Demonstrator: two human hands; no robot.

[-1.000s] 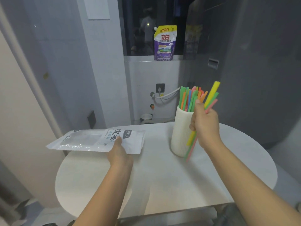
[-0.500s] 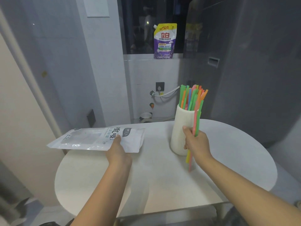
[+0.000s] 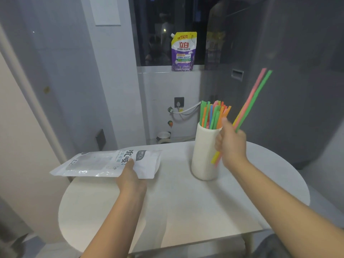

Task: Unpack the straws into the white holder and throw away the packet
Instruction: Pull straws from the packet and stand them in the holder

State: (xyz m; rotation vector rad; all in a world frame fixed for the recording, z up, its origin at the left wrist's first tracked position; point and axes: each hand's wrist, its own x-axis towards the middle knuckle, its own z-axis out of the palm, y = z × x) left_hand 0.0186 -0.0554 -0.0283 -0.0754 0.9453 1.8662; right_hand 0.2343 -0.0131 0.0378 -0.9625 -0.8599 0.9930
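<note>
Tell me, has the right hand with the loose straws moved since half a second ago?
Yes. The right hand has risen beside the white holder, from its lower half to near its rim, and the loose straws now lean right.

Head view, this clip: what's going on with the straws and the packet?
A person is unpacking straws at a white table. The right hand grips a few straws, tilted up to the right beside the white holder, which already stands full of colourful ones. The left hand holds the packet flat above the table's left edge, not yet discarded.

Dim, cool indoor light; dark window [image 3: 154, 30] reflecting room; soft shadows on table [image 3: 186, 211]; wide-angle bending at edges; slight motion blur.
</note>
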